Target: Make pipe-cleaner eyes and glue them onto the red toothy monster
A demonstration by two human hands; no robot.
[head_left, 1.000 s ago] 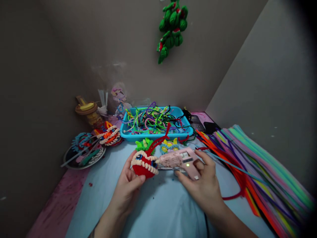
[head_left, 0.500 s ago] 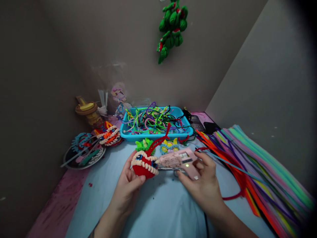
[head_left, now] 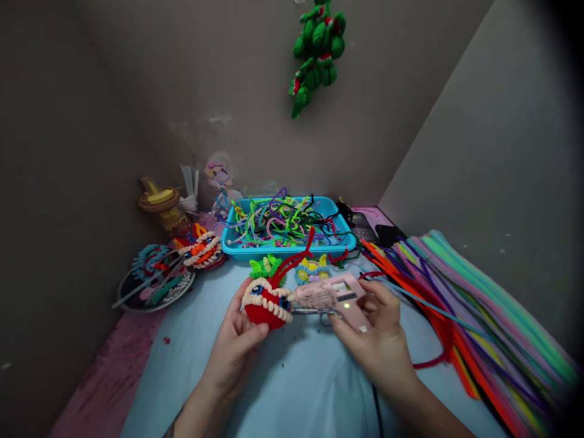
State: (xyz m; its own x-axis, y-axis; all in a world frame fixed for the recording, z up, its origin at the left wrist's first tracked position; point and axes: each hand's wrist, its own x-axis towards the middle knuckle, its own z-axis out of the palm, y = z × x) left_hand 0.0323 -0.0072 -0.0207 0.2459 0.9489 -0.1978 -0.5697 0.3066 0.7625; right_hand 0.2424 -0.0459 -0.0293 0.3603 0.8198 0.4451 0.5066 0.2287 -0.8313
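My left hand (head_left: 237, 337) grips a red and cream pipe-cleaner figure (head_left: 267, 304) with blue eye pieces, its thumb on the lower front. Loose red stems (head_left: 294, 261) stick up from the figure's top. In my right hand (head_left: 376, 334) is a pink hot glue gun (head_left: 340, 295) with a lit green light. Its nozzle points left and meets the figure's right side at a blue eye piece; whether glue is coming out is too small to tell. Just behind the figure lie a green pipe-cleaner piece (head_left: 265, 267) and a blue and yellow one (head_left: 312, 271).
A blue tray (head_left: 292, 250) of tangled pipe-cleaner scraps stands at the back. Long coloured pipe cleaners (head_left: 474, 316) spread across the right. At left are a metal bowl (head_left: 171, 298), an orange and cream figure (head_left: 201, 249) and a brown-lidded cup (head_left: 159, 201). Green ornaments (head_left: 319, 55) hang above.
My right hand and the glue gun have shifted very slightly to the right, the nozzle still at the figure. My left hand and the figure are nearly unmoved.
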